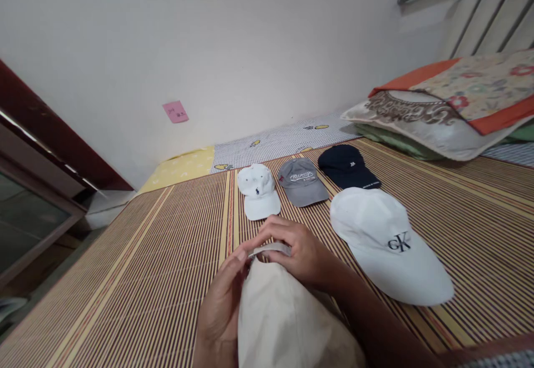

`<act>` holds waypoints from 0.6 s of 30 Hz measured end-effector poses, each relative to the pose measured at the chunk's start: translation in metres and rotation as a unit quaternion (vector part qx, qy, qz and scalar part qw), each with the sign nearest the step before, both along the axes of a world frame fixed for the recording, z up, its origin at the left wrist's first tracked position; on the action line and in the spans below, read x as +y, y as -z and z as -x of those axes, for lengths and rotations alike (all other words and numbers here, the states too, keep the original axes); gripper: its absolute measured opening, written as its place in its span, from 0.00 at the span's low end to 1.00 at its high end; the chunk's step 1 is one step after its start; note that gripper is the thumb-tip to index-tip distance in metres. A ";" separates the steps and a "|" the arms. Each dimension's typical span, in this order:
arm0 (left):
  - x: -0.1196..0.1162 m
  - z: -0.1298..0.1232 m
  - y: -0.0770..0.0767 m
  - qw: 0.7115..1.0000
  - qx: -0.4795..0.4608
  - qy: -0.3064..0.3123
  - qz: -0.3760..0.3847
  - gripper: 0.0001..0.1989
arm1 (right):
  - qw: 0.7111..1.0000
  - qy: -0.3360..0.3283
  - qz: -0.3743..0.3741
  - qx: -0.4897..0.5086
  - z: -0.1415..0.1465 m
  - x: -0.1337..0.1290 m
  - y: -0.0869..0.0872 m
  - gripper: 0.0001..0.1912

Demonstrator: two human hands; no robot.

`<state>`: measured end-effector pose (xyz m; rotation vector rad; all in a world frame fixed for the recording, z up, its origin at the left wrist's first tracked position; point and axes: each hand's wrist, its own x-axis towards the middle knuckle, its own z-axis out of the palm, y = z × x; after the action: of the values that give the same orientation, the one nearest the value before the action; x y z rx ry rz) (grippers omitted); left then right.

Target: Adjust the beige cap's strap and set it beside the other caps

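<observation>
A beige cap point(283, 312) is held between my two hands at the bottom of the view, its back strap point(273, 248) uppermost. My left hand point(221, 307) grips the cap's left side, its thumb at the end of the strap. From the right, my right hand point(294, 248) curls its fingers over the strap. Beyond them lie a small white cap point(258, 190), a grey cap point(302, 182) with white lettering and a dark navy cap point(348, 168). Nearest my right forearm is a larger white cap point(387, 240) with black letters, its brim pointing toward the lower right.
The caps rest on a striped bamboo mat point(146, 268) over a bed. Pillows with a floral cover point(479, 87) are stacked at the back right. A white wall point(250, 51) with a pink note point(176, 112) stands behind, and a dark red frame point(54, 129) is at the left.
</observation>
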<state>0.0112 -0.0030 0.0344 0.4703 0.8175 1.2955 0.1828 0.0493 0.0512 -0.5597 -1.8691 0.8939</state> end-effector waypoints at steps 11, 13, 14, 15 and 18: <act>0.002 0.004 -0.001 0.995 -0.066 0.071 0.002 0.27 | 0.914 -0.165 0.372 -0.015 -0.030 0.035 0.040 0.26; 0.000 0.007 -0.002 0.996 -0.064 0.070 -0.003 0.28 | 0.899 -0.230 0.370 -0.054 -0.036 0.037 0.045 0.27; -0.001 0.008 -0.002 0.996 -0.061 0.068 -0.005 0.28 | 0.894 -0.256 0.364 -0.054 -0.039 0.037 0.046 0.26; -0.001 0.010 -0.002 0.996 -0.056 0.066 -0.006 0.29 | 0.892 -0.274 0.358 -0.042 -0.042 0.037 0.046 0.25; -0.003 0.012 -0.002 0.997 -0.039 0.062 -0.011 0.28 | 0.893 -0.281 0.348 0.044 -0.048 0.035 0.045 0.24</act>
<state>-0.0003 -0.0056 0.0365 0.4776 0.6978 1.2019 0.2309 0.0841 0.0062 -0.3744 -1.6095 1.9797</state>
